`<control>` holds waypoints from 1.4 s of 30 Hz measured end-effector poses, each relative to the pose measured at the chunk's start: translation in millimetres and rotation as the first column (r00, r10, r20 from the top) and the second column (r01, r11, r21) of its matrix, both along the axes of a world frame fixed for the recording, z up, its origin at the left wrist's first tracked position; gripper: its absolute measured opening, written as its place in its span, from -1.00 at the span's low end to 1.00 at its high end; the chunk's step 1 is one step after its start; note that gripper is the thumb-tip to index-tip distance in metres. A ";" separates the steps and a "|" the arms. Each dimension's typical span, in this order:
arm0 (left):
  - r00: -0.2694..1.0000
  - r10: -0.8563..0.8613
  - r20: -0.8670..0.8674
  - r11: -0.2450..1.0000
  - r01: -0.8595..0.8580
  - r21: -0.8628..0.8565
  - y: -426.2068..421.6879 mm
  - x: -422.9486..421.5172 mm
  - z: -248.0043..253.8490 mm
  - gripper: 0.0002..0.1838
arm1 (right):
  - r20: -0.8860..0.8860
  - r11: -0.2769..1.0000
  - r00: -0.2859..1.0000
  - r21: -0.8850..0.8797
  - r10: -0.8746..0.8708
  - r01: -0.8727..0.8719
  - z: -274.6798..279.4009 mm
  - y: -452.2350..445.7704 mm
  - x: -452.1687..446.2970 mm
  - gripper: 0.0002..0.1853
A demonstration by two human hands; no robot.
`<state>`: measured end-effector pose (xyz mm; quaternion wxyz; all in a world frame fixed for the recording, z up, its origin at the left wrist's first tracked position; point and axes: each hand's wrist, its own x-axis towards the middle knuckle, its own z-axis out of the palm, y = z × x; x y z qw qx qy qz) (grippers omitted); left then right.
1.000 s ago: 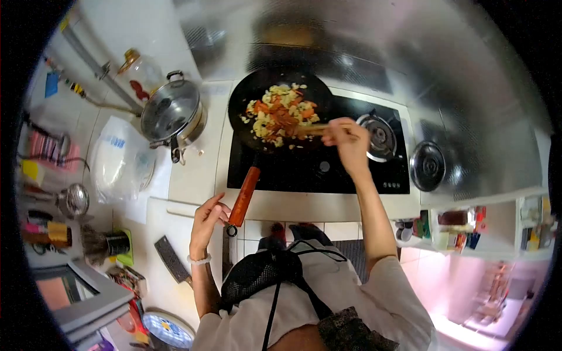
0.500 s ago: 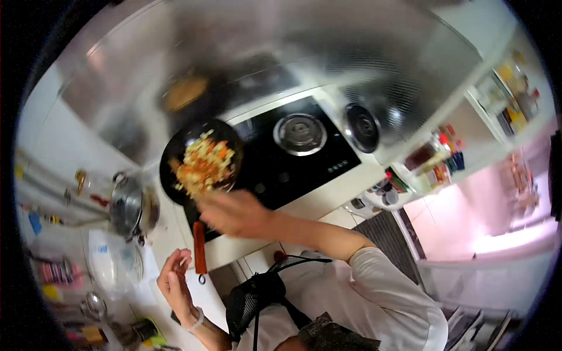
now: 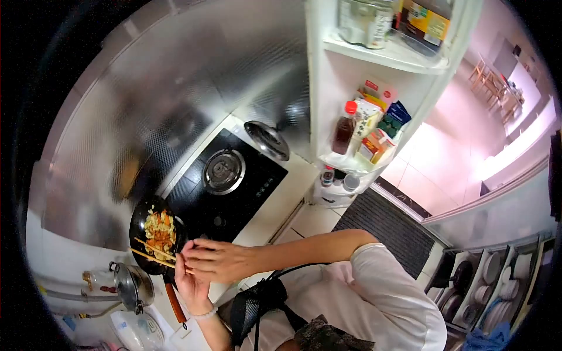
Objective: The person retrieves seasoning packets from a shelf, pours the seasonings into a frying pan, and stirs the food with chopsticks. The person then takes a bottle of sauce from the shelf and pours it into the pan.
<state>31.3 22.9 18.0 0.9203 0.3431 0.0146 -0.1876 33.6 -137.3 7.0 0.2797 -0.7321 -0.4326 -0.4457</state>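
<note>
Two wooden chopsticks (image 3: 154, 255) slant across the near side of a black frying pan (image 3: 136, 225), their tips over the rim. My left hand (image 3: 191, 288), with a pale band on its wrist, is closed around the chopsticks at their other end. Over its fingers lies my right hand (image 3: 221, 260), fingers stretched out and partly covering the grip. The chopped food (image 3: 159, 228) in the pan is pale yellow with orange bits. From the pan a reddish-brown handle (image 3: 174, 302) points toward me, just left of my left wrist.
The black cooktop (image 3: 218, 203) has a bare burner (image 3: 224, 171) right of the pan. A lid (image 3: 267, 140) leans at the back. A lidded metal pot (image 3: 133, 286) stands left. Corner shelves (image 3: 374, 55) at right hold a red-capped bottle (image 3: 344, 128) and packets.
My view has turned right, showing more of the shelves. My left hand has come up from beside the handle to the chopsticks, and my right hand has drawn back from the pan onto it.
</note>
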 end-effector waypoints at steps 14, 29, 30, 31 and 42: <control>0.979 0.200 0.037 0.949 -0.203 0.242 -30.5 -7.0 -38.6 -0.73 | -0.468 0.227 0.117 -0.185 -0.876 0.956 -19.2 -461.0 -55.0 -0.70; 0.959 0.262 0.110 0.902 -0.283 0.325 -39.1 -41.6 -33.9 -0.78 | -0.627 0.214 -0.139 -0.453 -0.767 0.866 -80.4 -581.5 4.3 -0.78; 0.956 0.273 0.110 0.898 -0.294 0.328 -41.6 -42.6 -32.2 -0.77 | -0.627 0.217 -0.136 -0.453 -0.767 0.865 -81.6 -582.7 5.8 -0.78; 0.955 0.277 0.109 0.896 -0.297 0.329 -42.6 -42.9 -31.5 -0.77 | -0.618 0.217 -0.116 -0.436 -0.777 0.873 -83.0 -583.4 7.0 -0.79; 0.964 0.235 0.126 0.894 -0.265 0.360 -51.3 -36.8 -27.8 -0.74 | -0.662 0.226 -0.013 -0.273 -0.749 0.935 -103.4 -599.4 14.4 -0.81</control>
